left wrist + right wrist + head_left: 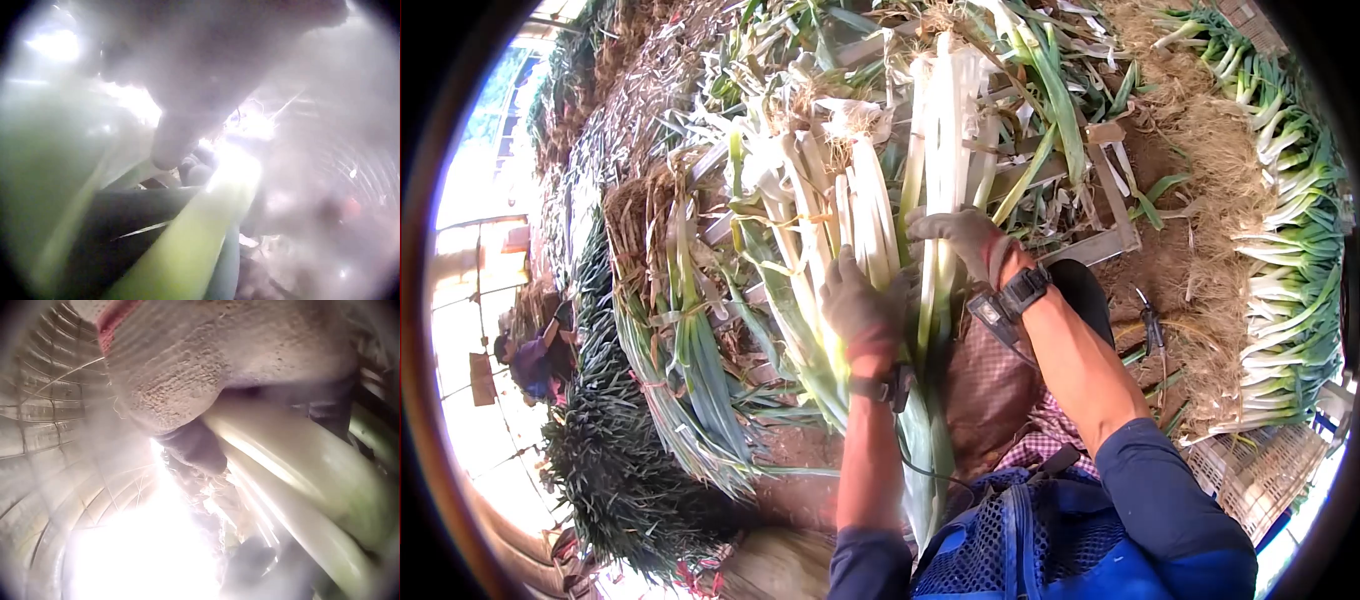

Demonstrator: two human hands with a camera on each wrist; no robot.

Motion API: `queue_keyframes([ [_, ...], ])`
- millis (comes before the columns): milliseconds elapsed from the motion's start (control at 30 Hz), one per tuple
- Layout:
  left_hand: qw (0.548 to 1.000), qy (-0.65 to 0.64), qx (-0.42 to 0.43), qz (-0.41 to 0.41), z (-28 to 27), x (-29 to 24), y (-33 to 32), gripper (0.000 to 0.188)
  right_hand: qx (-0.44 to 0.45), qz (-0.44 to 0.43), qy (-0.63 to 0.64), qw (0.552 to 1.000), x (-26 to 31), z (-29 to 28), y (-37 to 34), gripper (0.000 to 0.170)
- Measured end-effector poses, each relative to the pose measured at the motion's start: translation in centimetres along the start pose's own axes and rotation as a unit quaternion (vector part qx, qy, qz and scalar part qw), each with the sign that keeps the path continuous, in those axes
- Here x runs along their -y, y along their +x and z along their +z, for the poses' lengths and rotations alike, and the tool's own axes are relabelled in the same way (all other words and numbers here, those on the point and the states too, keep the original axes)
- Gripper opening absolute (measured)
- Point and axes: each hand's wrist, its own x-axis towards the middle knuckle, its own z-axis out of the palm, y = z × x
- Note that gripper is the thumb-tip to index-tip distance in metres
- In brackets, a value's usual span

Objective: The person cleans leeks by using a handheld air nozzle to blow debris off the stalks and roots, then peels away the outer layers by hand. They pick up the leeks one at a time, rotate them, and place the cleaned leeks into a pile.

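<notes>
Both hands wear grey work gloves. My right hand (965, 240) grips pale stalks of a few long leeks (945, 130), roots up and green leaves trailing down toward my lap. In the right wrist view its fingers curl round the white leek stalks (294, 456). My left hand (862, 305) lies lower, between these leeks and a bundle of white-stemmed leeks (800, 200) on the left. A yellow-green stalk (194, 244) runs up close to it in the hazy left wrist view. I cannot tell whether its fingers close round a stalk.
Another tied leek bundle (695, 350) lies further left, beside a heap of dark green leaves (630, 450). A wooden frame (1100, 245) with loose leaves stands ahead. Leeks line the right side (1285, 270), near a plastic crate (1260, 475). Another person (540, 360) is at far left.
</notes>
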Motion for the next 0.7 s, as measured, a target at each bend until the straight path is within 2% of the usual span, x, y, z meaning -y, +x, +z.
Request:
queue_keyframes([
  [33, 1.0, 0.01, -0.011, -0.006, 0.0, 0.1, -0.1, 0.097, -0.014, 0.079, 0.074, 0.994, 0.2, 0.3, 0.3, 0.033],
  [67, 1.0, 0.013, -0.011, -0.005, -0.1, 0.4, 0.0, 0.097, -0.013, 0.078, 0.077, 0.994, 0.4, 0.6, 0.5, 0.033],
  [133, 0.991, -0.002, 0.081, -0.102, -0.8, 0.3, 0.3, 0.099, -0.002, 0.07, 0.112, 0.991, -0.6, 0.7, 1.2, 0.035],
  [167, 0.992, 0.0, 0.092, -0.081, -1.2, 0.2, 0.3, 0.084, -0.009, 0.052, 0.064, 0.997, -1.1, 1.1, 1.7, 0.036],
  [200, 0.992, 0.002, 0.093, -0.081, -1.1, 0.6, 0.5, 0.084, -0.009, 0.053, 0.066, 0.996, -1.8, 1.2, 2.0, 0.036],
  [267, 0.942, -0.238, 0.186, -0.147, -0.5, 2.2, 1.9, 0.06, 0.009, -0.021, -0.042, 0.999, -2.3, 1.5, 2.5, 0.038],
  [300, 0.891, -0.352, 0.227, -0.177, -0.6, 2.6, 2.1, 0.049, 0.001, 0.012, -0.054, 0.998, -2.1, 1.7, 2.3, 0.037],
  [333, 0.892, -0.35, 0.224, -0.176, -0.6, 2.6, 2.1, 0.049, 0.002, 0.009, -0.053, 0.999, -1.8, 1.9, 2.2, 0.037],
  [400, 0.848, -0.416, 0.247, -0.215, -0.8, 2.4, 1.5, 0.044, 0.0, 0.039, 0.054, 0.998, -2.0, 1.9, 1.8, 0.035],
  [433, 0.814, -0.459, 0.281, -0.218, -1.4, 2.9, 1.5, 0.037, 0.014, 0.018, 0.029, 0.999, -2.4, 1.6, 1.7, 0.034],
  [467, 0.815, -0.459, 0.28, -0.216, -1.8, 3.0, 1.1, 0.037, 0.014, 0.017, 0.028, 0.999, -2.9, 1.4, 1.5, 0.034],
  [533, 0.821, -0.458, 0.278, -0.199, -2.8, 2.9, 0.4, 0.033, 0.039, -0.084, -0.067, 0.993, -2.0, 1.9, 0.2, 0.035],
  [600, 0.821, -0.462, 0.268, -0.2, -4.1, 3.2, -0.3, 0.027, 0.04, -0.062, -0.073, 0.995, 0.3, 2.4, -1.9, 0.035],
  [667, 0.784, -0.524, 0.236, -0.236, -4.5, 4.0, -0.8, 0.025, 0.04, 0.017, -0.017, 0.999, 1.9, 3.0, -3.0, 0.037],
  [700, 0.788, -0.522, 0.234, -0.228, -4.7, 4.0, -0.9, 0.023, 0.066, -0.044, -0.045, 0.996, 1.8, 3.2, -2.6, 0.038],
])
